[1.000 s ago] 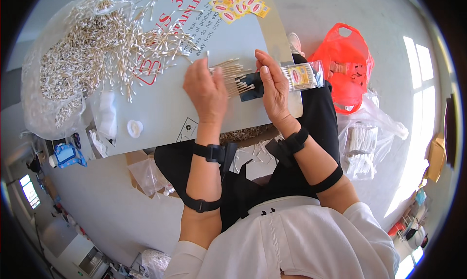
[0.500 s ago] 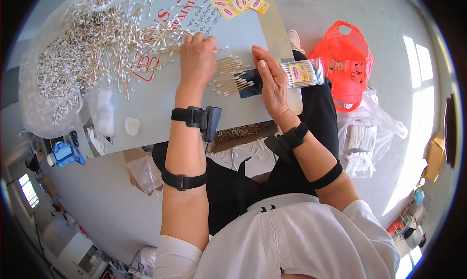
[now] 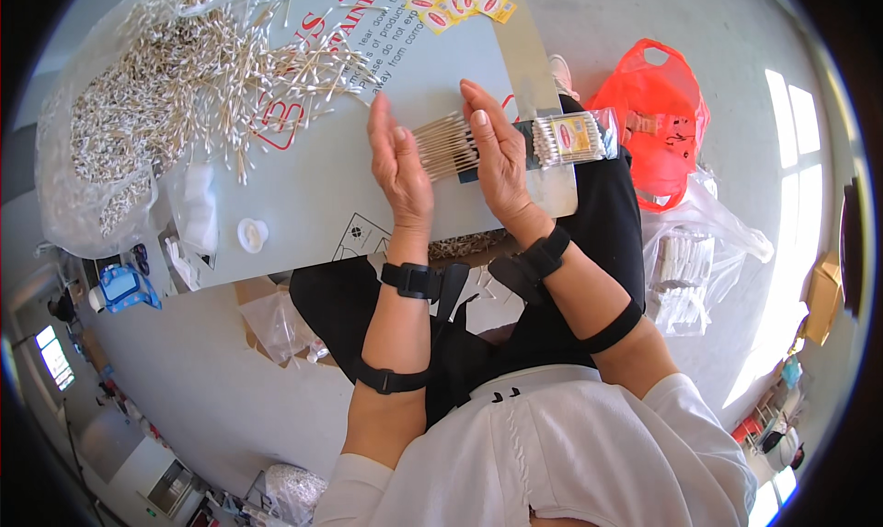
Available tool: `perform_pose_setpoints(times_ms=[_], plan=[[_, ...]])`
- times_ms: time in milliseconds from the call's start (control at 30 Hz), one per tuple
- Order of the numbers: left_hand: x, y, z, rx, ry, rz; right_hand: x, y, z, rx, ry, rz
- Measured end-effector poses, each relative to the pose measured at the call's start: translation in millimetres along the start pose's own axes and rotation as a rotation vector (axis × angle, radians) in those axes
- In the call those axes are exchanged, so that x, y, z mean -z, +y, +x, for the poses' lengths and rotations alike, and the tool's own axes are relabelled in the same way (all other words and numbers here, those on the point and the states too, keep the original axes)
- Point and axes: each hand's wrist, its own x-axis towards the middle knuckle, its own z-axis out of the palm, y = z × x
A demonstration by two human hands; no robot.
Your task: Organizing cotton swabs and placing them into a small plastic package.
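Between my two hands lies a row of cotton swabs (image 3: pixel 444 148), side by side on the table sheet. My left hand (image 3: pixel 403 176) stands on edge at their left tips, its fingers stretched out. Opposite it, my right hand (image 3: pixel 501 164) is at the right tips, its fingers also straight; neither hand grips anything. A dark pad (image 3: pixel 468 174) partly shows under the swabs' right ends. Just right of my right hand is a clear packet of swabs (image 3: pixel 575 139) with a yellow card in it, reaching over the table's edge.
A large clear bag (image 3: pixel 57 173) spills loose cotton swabs (image 3: pixel 184 85) over the table's left side. Yellow cards (image 3: pixel 455 1) lie at the far edge. A small white cup (image 3: pixel 251 235) stands near front left. A red plastic bag (image 3: pixel 644 113) and a clear bag of packets (image 3: pixel 685 260) are at right.
My left hand has moved right and nearer, its fingers going from bunched to straight. The swabs, earlier uneven and fanned, now lie in a tighter row between both palms.
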Motion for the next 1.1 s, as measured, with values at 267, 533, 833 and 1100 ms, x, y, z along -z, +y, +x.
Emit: perform_pose_setpoints(times_ms=[267, 533, 833, 1100], plan=[[18.4, 6.7, 1.1, -0.106, -0.117, 0.282, 14.7, -8.7, 0.8, -0.086, 0.025, 0.031], [22.7, 21.9, 32.2, -0.443, -0.305, 0.957, 16.6, -6.8, 1.4, -0.053, 0.009, -0.049], [14.7, 18.2, 46.1, -0.48, -0.344, 0.979, 18.0, -9.6, 2.0, -0.062, -0.027, -0.071], [5.5, 13.7, -5.0, -0.348, -0.531, 1.191, 20.5, -10.4, -1.7, -0.079, 0.027, -0.014]])
